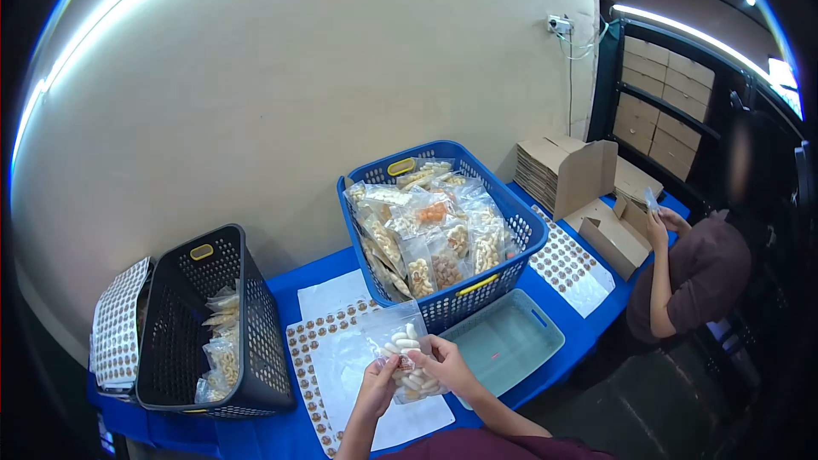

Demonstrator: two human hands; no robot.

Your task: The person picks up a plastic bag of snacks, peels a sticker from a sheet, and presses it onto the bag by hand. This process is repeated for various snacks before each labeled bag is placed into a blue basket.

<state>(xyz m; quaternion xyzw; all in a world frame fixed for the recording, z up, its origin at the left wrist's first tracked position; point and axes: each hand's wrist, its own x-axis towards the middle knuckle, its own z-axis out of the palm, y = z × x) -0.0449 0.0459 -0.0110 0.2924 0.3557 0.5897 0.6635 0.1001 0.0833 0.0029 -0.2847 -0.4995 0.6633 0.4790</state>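
- From where I stand, the person's left hand (377, 385) has its fingers and thumb pinched on the near left side of a clear bag (417, 383) of white, oblong pieces.
- The right hand (445, 366) grips the same bag from the other side, its thumb across the front; the two thumbs come close together over a small reddish mark (406, 362) on the plastic.
- So the bag lies between the hands, held by both, neither clearly nearer; its long axis slants from the flat upper left end down to the filled lower right.
- Below it is a sheet of round stickers (341, 366), its remaining rows along the left and far edges; the left hand is on that side.
- To the right hand's side sits a pale green tray (520, 349), just beyond the fingers.
- Straight ahead of both hands, the blue basket (443, 311) stands piled with filled bags (439, 230).
- Farther left is a dark basket (256, 358); well off to the right, another person (699, 268) handles something small and clear.
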